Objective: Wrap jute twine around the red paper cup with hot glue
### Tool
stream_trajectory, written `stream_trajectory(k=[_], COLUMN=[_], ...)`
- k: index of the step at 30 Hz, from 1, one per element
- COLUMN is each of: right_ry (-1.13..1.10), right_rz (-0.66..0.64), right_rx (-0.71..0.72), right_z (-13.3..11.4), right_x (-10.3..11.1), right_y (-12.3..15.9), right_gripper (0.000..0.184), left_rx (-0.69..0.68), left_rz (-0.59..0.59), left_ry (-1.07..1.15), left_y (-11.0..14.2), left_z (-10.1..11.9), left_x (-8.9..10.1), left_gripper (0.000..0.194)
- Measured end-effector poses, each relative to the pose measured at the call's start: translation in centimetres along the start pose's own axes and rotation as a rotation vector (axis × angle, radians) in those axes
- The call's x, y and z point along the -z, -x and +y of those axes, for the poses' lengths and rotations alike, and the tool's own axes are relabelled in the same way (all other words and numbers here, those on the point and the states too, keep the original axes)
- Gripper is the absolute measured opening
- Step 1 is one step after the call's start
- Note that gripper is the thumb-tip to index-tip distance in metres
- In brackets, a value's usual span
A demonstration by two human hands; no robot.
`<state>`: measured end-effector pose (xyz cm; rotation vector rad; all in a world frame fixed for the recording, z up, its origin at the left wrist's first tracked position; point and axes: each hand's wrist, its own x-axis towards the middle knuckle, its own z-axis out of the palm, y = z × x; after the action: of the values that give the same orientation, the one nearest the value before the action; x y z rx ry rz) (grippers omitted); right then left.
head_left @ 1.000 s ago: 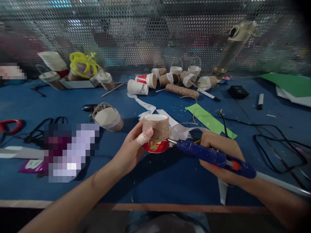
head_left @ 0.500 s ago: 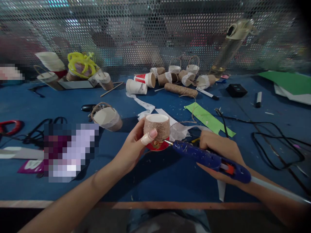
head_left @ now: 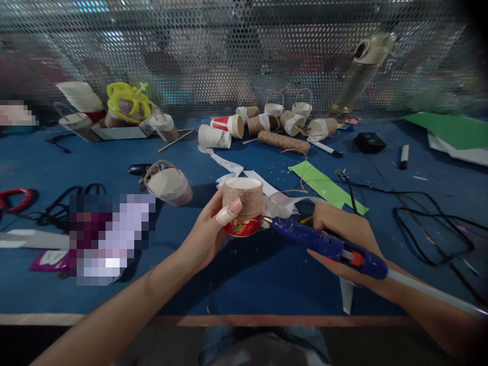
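Observation:
My left hand [head_left: 208, 229] is closed around a paper cup [head_left: 249, 198], its thumb pressed on the side. Brown twine covers the cup's upper part, while a red printed band shows at the bottom. In my right hand [head_left: 343, 234] is a blue glue gun [head_left: 316, 241] with a white glue stick out of its back end. The metal nozzle points at the red band, close to the lower edge of the twine. A strand of twine runs from behind the cup to a twine roll [head_left: 284, 142].
A twine-wrapped cup basket [head_left: 170, 185] stands left of my hands. Several more cups lie by the mesh screen [head_left: 213, 61], near a tilted bottle [head_left: 354, 76]. Green paper [head_left: 324, 185], white lace [head_left: 224, 162] and a black cable [head_left: 430, 203] lie on the blue table.
The cup in my left hand has moved slightly left and turned a little, with more of the red band showing. The glue gun stays near its lower side.

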<state>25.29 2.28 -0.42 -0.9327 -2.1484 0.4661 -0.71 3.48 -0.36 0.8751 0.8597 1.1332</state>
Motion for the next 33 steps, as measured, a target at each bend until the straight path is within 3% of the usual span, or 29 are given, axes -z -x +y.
stream_trajectory(k=[5,12,23,29,33], right_ry=[0.022,0.014,0.036,0.041,0.060], right_rz=[0.025,-0.012,0.022,-0.011,0.022], right_rx=[0.064,-0.028,0.005,0.037,0.045], right_z=[0.12,0.20,0.23,0.01,0.07], right_x=[-0.28,0.22,-0.01,0.17,0.19], right_y=[0.16,0.25,0.31,0.32,0.29], right_gripper=[0.028,0.029,0.031,0.032,0.030], left_rx=[0.010,-0.007,0.007,-0.001,0.012], left_rz=[-0.003,0.052,0.119,0.053,0.119], left_ry=[-0.007,0.050,0.058,0.074,0.108], left_y=[-0.09,-0.34,-0.31,-0.37,-0.43], left_z=[-0.01,0.11,-0.01,-0.16,-0.18], left_x=[-0.12,-0.14,-0.17,-0.30,-0.26], left_gripper=[0.052,0.044,0.038,0.040,0.037])
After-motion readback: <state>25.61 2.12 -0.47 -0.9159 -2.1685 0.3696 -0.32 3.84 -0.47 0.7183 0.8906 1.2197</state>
